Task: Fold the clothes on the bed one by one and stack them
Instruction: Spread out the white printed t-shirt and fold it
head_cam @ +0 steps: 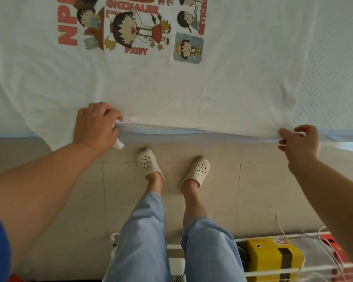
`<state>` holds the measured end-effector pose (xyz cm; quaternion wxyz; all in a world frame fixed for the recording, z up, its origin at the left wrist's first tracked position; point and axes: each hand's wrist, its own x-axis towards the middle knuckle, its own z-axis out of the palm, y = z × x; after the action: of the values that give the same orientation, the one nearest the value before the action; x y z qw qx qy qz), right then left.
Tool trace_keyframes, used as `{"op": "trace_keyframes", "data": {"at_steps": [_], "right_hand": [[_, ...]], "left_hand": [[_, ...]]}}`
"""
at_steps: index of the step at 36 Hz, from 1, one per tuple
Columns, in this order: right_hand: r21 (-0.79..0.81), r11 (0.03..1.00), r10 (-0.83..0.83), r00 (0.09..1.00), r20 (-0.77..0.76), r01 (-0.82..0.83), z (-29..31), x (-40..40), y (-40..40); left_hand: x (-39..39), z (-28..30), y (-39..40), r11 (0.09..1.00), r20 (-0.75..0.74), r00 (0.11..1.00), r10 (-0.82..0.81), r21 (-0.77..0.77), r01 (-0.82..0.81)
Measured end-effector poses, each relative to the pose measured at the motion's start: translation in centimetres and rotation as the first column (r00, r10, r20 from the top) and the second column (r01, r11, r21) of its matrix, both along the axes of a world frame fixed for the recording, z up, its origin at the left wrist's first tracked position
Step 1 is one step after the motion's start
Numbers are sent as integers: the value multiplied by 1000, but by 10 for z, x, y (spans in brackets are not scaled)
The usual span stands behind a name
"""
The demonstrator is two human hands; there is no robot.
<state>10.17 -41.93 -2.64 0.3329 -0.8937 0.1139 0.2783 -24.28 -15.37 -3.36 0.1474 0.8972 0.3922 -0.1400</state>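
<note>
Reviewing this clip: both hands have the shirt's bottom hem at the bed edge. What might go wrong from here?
The left hand bunches the hem of the white T-shirt, while the right hand only pinches its corner, so the fold may come out crooked, or the right corner could slip free. Shirt fabric by the left hand already hangs over the bed edge and might drag toward the floor.

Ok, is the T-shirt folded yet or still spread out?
Spread out. The T-shirt lies flat on the bed, print up, with the left hand and right hand gripping its near hem.
</note>
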Motion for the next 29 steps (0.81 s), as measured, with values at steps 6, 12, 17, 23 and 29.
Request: {"op": "trace_keyframes", "data": {"at_steps": [6,12,17,23,29], "right_hand": [[-175,947,287,955,74,-271,12,-2,3],[-335,803,516,856,-22,-493,33,-4,8],[-435,611,688,715,-120,-661,49,-5,19],[-480,606,736,676,37,-634,69,13,30],[-392,693,706,680,197,-605,80,46,54]], "left_hand": [[-1,6,15,999,41,999,-23,32,22],[-1,21,28,1000,140,990,15,-16,-13],[13,42,41,990,287,950,127,-94,-103],[34,61,58,960,296,916,272,-153,-236],[65,75,92,959,271,922,277,-134,-249]]}}
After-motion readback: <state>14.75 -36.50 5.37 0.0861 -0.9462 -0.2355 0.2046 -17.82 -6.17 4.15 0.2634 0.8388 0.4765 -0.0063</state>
